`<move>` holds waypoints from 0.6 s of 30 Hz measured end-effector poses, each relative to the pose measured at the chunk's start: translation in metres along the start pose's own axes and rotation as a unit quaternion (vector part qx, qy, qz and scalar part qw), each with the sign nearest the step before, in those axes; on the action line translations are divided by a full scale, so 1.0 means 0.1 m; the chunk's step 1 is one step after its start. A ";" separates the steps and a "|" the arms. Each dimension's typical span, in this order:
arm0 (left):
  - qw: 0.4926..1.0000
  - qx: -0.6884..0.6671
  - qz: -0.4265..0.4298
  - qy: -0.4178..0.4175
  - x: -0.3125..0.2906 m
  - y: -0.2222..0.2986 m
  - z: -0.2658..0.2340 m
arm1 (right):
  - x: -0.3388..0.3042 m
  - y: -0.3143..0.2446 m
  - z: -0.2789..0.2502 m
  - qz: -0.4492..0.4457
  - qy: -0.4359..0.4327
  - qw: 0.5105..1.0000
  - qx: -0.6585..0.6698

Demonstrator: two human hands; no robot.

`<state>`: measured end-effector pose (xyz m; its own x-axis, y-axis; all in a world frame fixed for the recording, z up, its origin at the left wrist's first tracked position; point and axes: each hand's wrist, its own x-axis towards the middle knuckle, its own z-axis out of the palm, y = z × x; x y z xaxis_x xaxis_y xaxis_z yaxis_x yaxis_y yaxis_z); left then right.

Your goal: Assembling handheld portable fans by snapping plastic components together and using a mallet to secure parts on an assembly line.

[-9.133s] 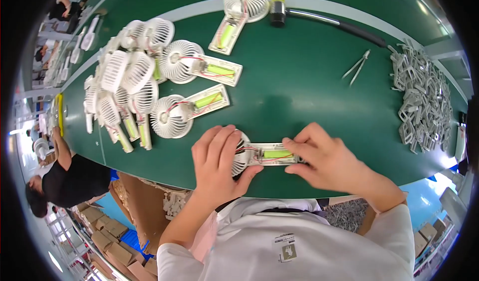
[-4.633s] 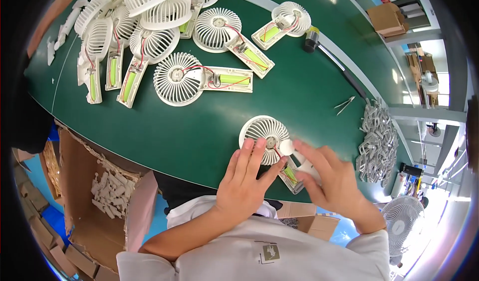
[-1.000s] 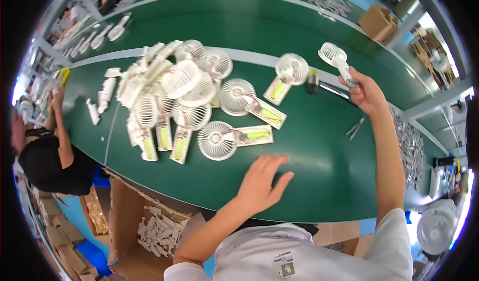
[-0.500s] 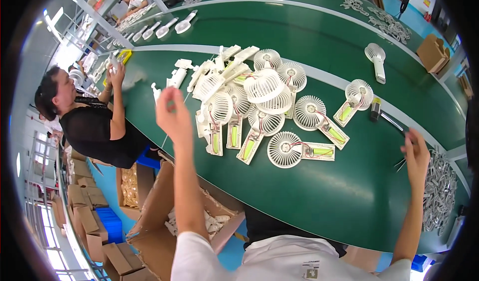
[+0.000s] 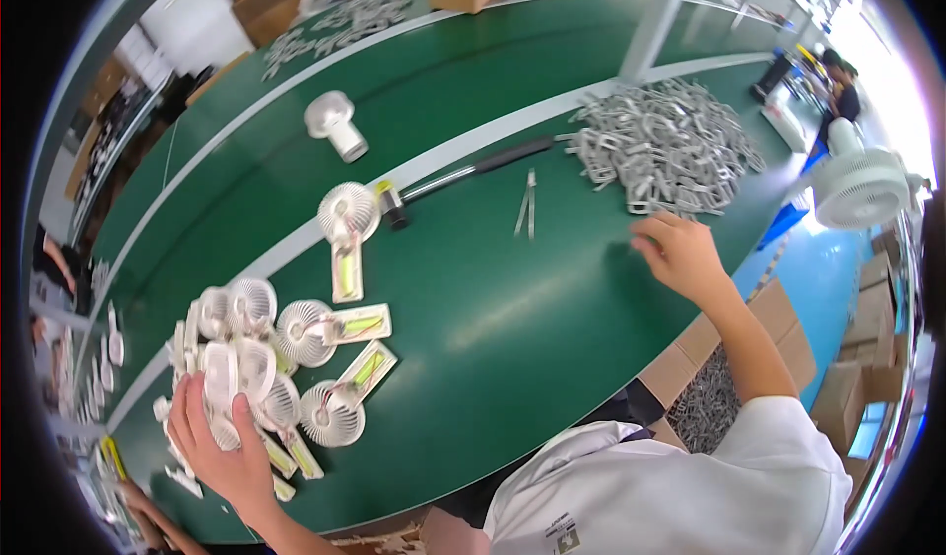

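Note:
My left hand (image 5: 225,461) is at the near left side of a heap of white handheld fan parts, fingers apart, apparently holding nothing. It covers part of a white fan cover (image 5: 256,368). Beside the heap lie opened fans, one a fan half (image 5: 333,414) with a round grille and a handle showing a yellow-green battery and red wires. My right hand (image 5: 685,260) hovers over the green table, just in front of a pile of grey loop-shaped pieces (image 5: 670,146). Its fingers are loosely bent and apart, with nothing visible in them.
A hammer (image 5: 463,176) with a dark grip lies along the pale table divider, tweezers (image 5: 529,205) to its right. Beyond the divider lies a white fan (image 5: 336,125). A cardboard box (image 5: 705,397) of grey pieces stands below the table edge. A larger white fan (image 5: 862,186) is at right.
The view has swung to the right. My left hand has come to the fan parts, and my right hand is now in front of the grey pile.

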<state>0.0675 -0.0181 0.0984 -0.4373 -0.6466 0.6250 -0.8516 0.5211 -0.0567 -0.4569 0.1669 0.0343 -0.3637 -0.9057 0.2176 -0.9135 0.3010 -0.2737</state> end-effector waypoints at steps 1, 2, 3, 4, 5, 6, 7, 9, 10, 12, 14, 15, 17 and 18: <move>0.999 0.005 -0.047 -0.023 0.07 0.09 0.15 | -0.04 0.12 -0.04 -0.008 0.018 1.000 -0.009; 0.994 0.015 -0.096 -0.047 0.13 0.18 0.26 | -0.06 0.21 -0.09 -0.022 0.033 0.999 -0.015; 0.983 -0.002 -0.146 -0.110 0.18 0.24 0.34 | -0.07 0.26 -0.15 -0.007 0.021 0.999 -0.030; 0.985 -0.007 -0.137 -0.105 0.21 0.26 0.41 | -0.06 0.28 -0.17 0.001 0.029 0.999 -0.032; 0.979 0.031 -0.149 -0.134 0.23 0.28 0.46 | -0.03 0.30 -0.18 -0.005 0.025 0.999 -0.041; 0.971 0.068 -0.162 -0.163 0.25 0.29 0.52 | 0.00 0.32 -0.20 -0.011 0.019 0.998 -0.051; 0.971 0.066 -0.163 -0.159 0.27 0.27 0.56 | 0.05 0.30 -0.25 0.020 -0.013 0.998 -0.060; 0.967 0.085 -0.171 -0.166 0.27 0.09 0.61 | 0.08 0.36 -0.37 0.065 -0.036 0.996 -0.058; 0.961 0.102 -0.190 -0.173 0.30 0.06 0.62 | 0.11 0.40 -0.43 0.100 -0.062 0.991 -0.059; 0.954 0.113 -0.200 -0.195 0.32 0.01 0.61 | 0.05 0.48 -0.50 0.134 -0.079 0.985 -0.079; 0.943 0.117 -0.249 -0.188 0.35 0.03 0.62 | -0.10 0.57 -0.55 0.205 -0.068 0.968 -0.124; 0.941 0.012 -0.276 -0.196 0.35 0.03 0.59 | -0.21 0.66 -0.50 0.186 -0.038 0.973 -0.132; 0.948 -0.003 -0.276 -0.157 0.31 -0.05 0.68 | -0.35 0.64 -0.45 0.171 0.005 0.984 -0.051; 0.953 -0.015 -0.280 -0.118 0.25 -0.13 0.72 | -0.40 0.61 -0.41 0.149 0.048 0.987 0.032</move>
<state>0.0461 -0.0813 0.0586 0.0274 -0.9333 0.3579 -0.9633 0.0709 0.2588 -0.5056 0.2340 0.0475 -0.6321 -0.7471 0.2058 -0.7519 0.5272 -0.3959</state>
